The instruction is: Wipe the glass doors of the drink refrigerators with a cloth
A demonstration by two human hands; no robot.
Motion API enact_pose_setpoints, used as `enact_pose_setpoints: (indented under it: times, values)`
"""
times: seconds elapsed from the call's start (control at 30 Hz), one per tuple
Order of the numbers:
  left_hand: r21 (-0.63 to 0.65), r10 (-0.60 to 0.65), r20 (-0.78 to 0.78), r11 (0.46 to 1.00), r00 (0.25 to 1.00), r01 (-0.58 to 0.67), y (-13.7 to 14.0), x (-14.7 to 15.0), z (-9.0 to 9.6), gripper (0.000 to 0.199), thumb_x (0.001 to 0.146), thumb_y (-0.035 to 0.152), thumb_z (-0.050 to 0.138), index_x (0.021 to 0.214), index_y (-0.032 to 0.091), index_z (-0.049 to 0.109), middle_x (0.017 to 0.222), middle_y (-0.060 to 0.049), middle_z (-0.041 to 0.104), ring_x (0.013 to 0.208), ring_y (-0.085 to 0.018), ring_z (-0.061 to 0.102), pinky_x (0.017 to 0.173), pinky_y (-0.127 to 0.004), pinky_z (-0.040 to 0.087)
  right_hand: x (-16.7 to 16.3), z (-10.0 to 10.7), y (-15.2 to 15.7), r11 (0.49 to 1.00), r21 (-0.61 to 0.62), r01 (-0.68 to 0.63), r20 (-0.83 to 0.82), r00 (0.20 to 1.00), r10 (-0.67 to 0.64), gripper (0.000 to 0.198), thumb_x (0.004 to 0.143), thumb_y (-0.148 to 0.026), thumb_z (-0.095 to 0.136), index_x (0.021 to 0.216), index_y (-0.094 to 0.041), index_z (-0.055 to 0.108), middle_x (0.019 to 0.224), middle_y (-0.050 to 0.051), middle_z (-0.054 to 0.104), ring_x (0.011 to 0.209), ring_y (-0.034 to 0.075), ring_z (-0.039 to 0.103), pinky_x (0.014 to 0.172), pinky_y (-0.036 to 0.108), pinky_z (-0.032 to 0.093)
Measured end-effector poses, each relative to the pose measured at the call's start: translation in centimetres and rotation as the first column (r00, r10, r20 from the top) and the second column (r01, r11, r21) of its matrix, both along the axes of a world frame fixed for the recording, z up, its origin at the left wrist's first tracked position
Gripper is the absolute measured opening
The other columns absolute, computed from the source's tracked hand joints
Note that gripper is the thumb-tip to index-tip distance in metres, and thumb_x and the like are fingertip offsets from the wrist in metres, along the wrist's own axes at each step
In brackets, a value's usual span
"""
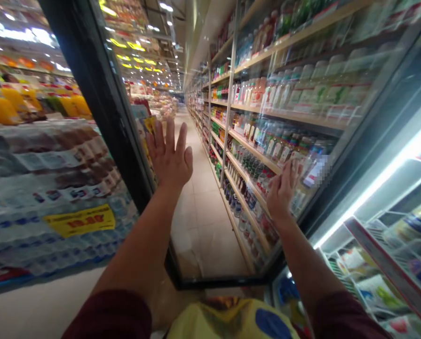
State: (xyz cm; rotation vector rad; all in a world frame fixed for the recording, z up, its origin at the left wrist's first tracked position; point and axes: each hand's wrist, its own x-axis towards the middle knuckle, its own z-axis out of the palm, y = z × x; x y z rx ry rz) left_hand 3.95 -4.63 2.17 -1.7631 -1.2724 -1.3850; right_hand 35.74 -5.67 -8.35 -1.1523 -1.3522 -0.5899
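Head view; left hand (171, 157) spread wide at glass door (213, 212); right hand (281, 192): openness, hold unclear

Glass door (213, 202) blocks way (dark-framed); wire shelves (388, 270) open at right.

Left hand (171, 153) spread at glass door (210, 226), right hand (280, 195) near, shelved bottles (302, 89)

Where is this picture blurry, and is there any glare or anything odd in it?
In the head view, the light strip at right glares white; in the head view, the yellow price sign at left is smeared; also in the head view, the left hand looks comparatively clear, and a pixelated patch sits beside the right hand.
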Motion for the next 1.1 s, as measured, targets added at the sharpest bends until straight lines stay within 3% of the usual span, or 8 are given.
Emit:
enact_pose_setpoints:
  times: [0.13, 0.23, 0.33, 0.43, 0.53, 0.73, 0.97, 1.1]
  values:
    - [0.041, -0.059, -0.051, 0.997, 0.997, 0.061, 0.5, -0.9, -1.4, 0.063, 0.106, 0.054, 0.028, 0.156, 0.017, 0.041, 0.169, -0.007, 0.026, 0.161, -0.025, 0.004, 0.131, -0.054, -0.001, -5.1, -1.7, -0.9, 0.986, -0.168, 0.009, 0.304, 0.952, 0.043, 0.066, 0.102, -0.021, 0.036, 0.165, -0.020, 0.017, 0.170, 0.013, 0.024, 0.161, 0.033, 0.004, 0.126, 0.064, 0.024]
    - [0.078, -0.051, -0.155, 0.995, 0.987, 0.064, 0.7, -1.9, -5.0, 0.057, 0.107, 0.042, 0.032, 0.153, 0.011, 0.044, 0.166, -0.013, 0.033, 0.160, -0.026, 0.009, 0.131, -0.053, 0.005, -7.8, -3.1, -1.7, 0.965, -0.263, 0.017, 0.539, 0.832, 0.132, 0.068, 0.099, -0.016, 0.039, 0.165, -0.022, 0.020, 0.168, 0.009, 0.032, 0.160, 0.031, 0.013, 0.128, 0.055, 0.025]
    - [0.077, -0.001, -0.189, 0.997, 0.982, 0.015, 1.0, -2.7, -9.0, 0.054, 0.105, 0.038, 0.039, 0.155, 0.016, 0.045, 0.163, -0.013, 0.038, 0.160, -0.025, 0.010, 0.132, -0.048, 0.006, -8.2, -0.1, -1.4, 0.976, -0.212, 0.039, 0.536, 0.840, 0.083, 0.068, 0.102, -0.018, 0.037, 0.165, -0.026, 0.014, 0.169, 0.005, 0.031, 0.160, 0.029, 0.016, 0.129, 0.052, 0.024]
    - [0.140, 0.062, -0.210, 0.990, 0.976, -0.033, 1.1, -2.8, -10.9, 0.058, 0.103, 0.033, 0.045, 0.159, 0.020, 0.037, 0.163, -0.012, 0.036, 0.159, -0.026, 0.009, 0.132, -0.049, 0.007, -8.6, 4.5, -0.7, 0.993, -0.105, 0.056, 0.379, 0.925, -0.012, 0.067, 0.106, -0.024, 0.033, 0.166, -0.027, 0.002, 0.172, 0.005, 0.020, 0.161, 0.030, 0.009, 0.128, 0.057, 0.025]
    - [0.207, 0.095, -0.245, 0.977, 0.965, -0.043, 1.0, -2.7, -10.7, 0.066, 0.102, 0.029, 0.048, 0.163, 0.020, 0.026, 0.165, -0.012, 0.031, 0.159, -0.027, 0.008, 0.132, -0.049, 0.009, -11.0, 5.1, -0.6, 0.995, -0.062, 0.074, 0.291, 0.955, -0.053, 0.067, 0.106, -0.024, 0.033, 0.166, -0.023, 0.003, 0.172, 0.007, 0.017, 0.161, 0.032, 0.004, 0.127, 0.058, 0.025]
    - [0.248, 0.113, -0.251, 0.968, 0.961, -0.049, 0.8, -2.5, -10.0, 0.071, 0.100, 0.027, 0.053, 0.164, 0.019, 0.022, 0.164, -0.012, 0.033, 0.159, -0.028, 0.011, 0.131, -0.049, 0.011, -14.5, -1.5, -1.3, 0.997, -0.061, -0.057, 0.585, 0.807, 0.082, 0.059, 0.101, -0.016, 0.040, 0.160, -0.022, 0.036, 0.161, 0.002, 0.045, 0.159, 0.024, 0.018, 0.131, 0.044, 0.019]
    - [0.276, 0.110, -0.252, 0.960, 0.961, -0.038, 0.9, -2.6, -10.0, 0.071, 0.099, 0.025, 0.056, 0.163, 0.018, 0.025, 0.162, -0.012, 0.036, 0.159, -0.027, 0.013, 0.132, -0.047, 0.009, -10.5, 4.9, 0.1, 0.998, 0.025, 0.065, 0.171, 0.983, -0.069, 0.067, 0.106, -0.025, 0.038, 0.165, -0.029, 0.008, 0.171, 0.009, 0.024, 0.160, 0.030, 0.014, 0.126, 0.060, 0.028]
    - [0.269, 0.096, -0.246, 0.963, 0.965, -0.027, 0.9, -2.6, -10.0, 0.070, 0.100, 0.025, 0.056, 0.163, 0.019, 0.026, 0.162, -0.010, 0.037, 0.159, -0.026, 0.014, 0.132, -0.046, 0.009, -11.7, 0.1, -0.6, 0.997, 0.006, 0.079, 0.250, 0.965, -0.078, 0.070, 0.104, -0.021, 0.043, 0.165, -0.026, 0.010, 0.170, 0.009, 0.024, 0.160, 0.030, 0.011, 0.127, 0.059, 0.028]
